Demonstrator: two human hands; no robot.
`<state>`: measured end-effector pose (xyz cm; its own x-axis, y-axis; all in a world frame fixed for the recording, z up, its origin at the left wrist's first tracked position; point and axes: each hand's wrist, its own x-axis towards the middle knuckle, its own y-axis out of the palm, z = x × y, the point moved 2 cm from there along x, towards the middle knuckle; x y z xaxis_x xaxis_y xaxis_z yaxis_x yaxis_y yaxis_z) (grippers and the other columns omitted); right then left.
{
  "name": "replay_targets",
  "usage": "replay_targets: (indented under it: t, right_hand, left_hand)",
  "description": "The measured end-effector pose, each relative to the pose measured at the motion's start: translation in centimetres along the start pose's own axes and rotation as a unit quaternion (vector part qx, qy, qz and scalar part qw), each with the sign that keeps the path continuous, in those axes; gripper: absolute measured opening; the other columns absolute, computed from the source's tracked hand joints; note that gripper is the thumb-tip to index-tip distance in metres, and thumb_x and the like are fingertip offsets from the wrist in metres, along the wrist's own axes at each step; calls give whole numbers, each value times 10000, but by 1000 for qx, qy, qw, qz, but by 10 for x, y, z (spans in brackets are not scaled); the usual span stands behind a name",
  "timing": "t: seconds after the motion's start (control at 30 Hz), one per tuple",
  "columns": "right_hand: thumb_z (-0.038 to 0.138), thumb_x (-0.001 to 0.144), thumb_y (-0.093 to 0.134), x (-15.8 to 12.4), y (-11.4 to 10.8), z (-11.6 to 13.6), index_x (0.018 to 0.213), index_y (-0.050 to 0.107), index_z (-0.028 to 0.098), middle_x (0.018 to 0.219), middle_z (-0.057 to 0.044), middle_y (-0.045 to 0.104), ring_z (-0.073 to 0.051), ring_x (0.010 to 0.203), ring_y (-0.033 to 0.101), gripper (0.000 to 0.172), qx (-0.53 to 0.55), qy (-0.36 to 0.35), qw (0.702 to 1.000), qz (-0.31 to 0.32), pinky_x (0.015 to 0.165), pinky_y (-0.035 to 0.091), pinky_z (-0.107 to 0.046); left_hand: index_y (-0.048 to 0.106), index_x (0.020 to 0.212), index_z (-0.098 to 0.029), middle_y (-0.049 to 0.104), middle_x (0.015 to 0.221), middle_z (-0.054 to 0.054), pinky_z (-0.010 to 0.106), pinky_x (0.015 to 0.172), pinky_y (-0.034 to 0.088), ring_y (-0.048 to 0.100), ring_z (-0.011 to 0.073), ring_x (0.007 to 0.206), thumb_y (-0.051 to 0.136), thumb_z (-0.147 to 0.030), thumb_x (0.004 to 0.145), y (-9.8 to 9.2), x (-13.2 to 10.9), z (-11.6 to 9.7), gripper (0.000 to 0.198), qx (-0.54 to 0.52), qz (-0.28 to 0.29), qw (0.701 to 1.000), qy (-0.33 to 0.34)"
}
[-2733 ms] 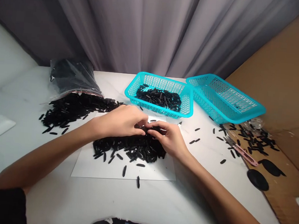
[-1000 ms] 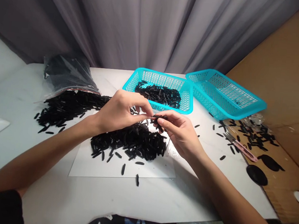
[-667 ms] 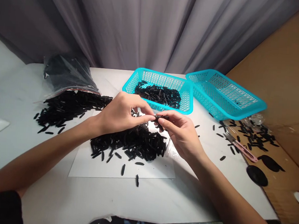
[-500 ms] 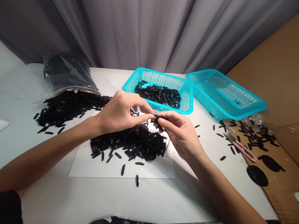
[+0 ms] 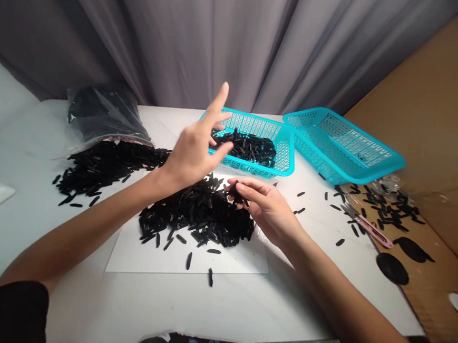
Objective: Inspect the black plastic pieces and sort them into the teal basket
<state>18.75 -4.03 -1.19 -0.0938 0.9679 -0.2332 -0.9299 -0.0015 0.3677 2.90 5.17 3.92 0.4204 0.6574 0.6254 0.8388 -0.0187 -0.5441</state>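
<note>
My left hand [image 5: 197,145] is raised with fingers spread, at the left end of a blue basket [image 5: 287,168] partly filled with small black strips [image 5: 250,148]. One black strip [image 5: 235,135] stands upright near its fingertips, apart from them or in the basket; I cannot tell which. My right hand [image 5: 268,206] is closed around a few black strips [image 5: 235,192], pinched between thumb and fingers. Below both hands, a heap of the same strips [image 5: 193,216] lies on a white sheet [image 5: 135,259]. The left hand's wrist hides part of that heap.
A clear bag [image 5: 105,109] spills a second heap [image 5: 90,168] at left. Another blue basket [image 5: 340,172] stands at right. Pink-handled scissors [image 5: 371,229], two black discs [image 5: 392,268] and scattered strips lie on cardboard [image 5: 436,309] at the right edge.
My left hand has parted from the right, moving up and opening over the basket's left end. The right hand has dropped slightly and keeps its strips.
</note>
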Motion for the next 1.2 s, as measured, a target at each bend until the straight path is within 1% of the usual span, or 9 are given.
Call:
replay_targets:
  t: [0.03,0.07,0.13,0.2,0.33,0.53,0.8,1.0,1.2]
  right_hand:
    - [335,773,809,0,0,-1,929,799,212,937,-41,719,-148,798,614,198,6,10,1000,5,662,446,-271]
    - [337,781,804,0,0,-2,937,800,211,938,-40,715,-142,795,610,201,10,17,1000,14,658,444,-264]
    - [343,800,791,0,0,-3,943,803,208,934,-39,708,-134,798,604,197,14,24,999,35,648,442,-249]
    - [344,817,780,-2,1,-4,946,804,208,924,-38,702,-134,803,602,190,15,26,998,53,638,443,-241]
    - [335,813,787,-3,1,-3,932,800,209,900,-28,692,-119,775,592,174,21,23,998,53,632,445,-233]
    - [317,761,832,-1,2,1,916,805,193,873,-23,687,-102,749,582,200,20,28,999,40,619,438,-214]
    - [263,737,846,-2,-1,3,953,802,201,882,-17,701,-99,742,596,229,31,21,999,13,615,433,-219]
    - [271,734,852,-1,-2,1,968,804,210,875,-14,707,-97,734,592,247,25,15,999,13,588,409,-217]
    - [248,719,863,0,-2,1,915,797,190,815,-1,705,-84,700,591,215,22,5,1000,4,583,392,-209]
  left_hand:
    - [455,1466,-165,642,1355,116,294,831,585,663,204,1115,678,-168,864,3,-2,3,643,0,51,999,12]
    - [499,1431,-158,640,1357,116,311,868,576,647,216,1151,665,-174,878,6,-4,4,578,0,112,993,31]
    - [659,1239,-161,714,1225,88,337,912,553,663,212,1117,594,-182,938,7,-12,4,309,-2,221,973,62]
    - [724,1078,-170,758,1077,62,344,912,537,688,193,1027,533,-159,966,3,-18,1,222,-7,273,959,78]
    - [735,1002,-179,759,1002,52,323,869,532,686,181,952,580,-132,913,-9,-17,-7,184,-35,245,964,94]
    - [733,939,-175,756,947,43,309,839,520,681,178,907,685,-178,887,-8,-16,-6,71,-31,241,964,112]
    - [722,861,-167,739,877,29,307,809,514,671,170,841,714,-176,867,-14,-13,-3,13,-14,194,974,118]
    - [733,1001,-176,743,968,51,312,827,524,675,178,905,712,-180,875,-12,-15,-4,128,-24,210,967,143]
    - [747,931,-171,745,918,53,305,812,533,686,174,879,713,-164,877,-11,-15,-2,65,-37,182,968,168]
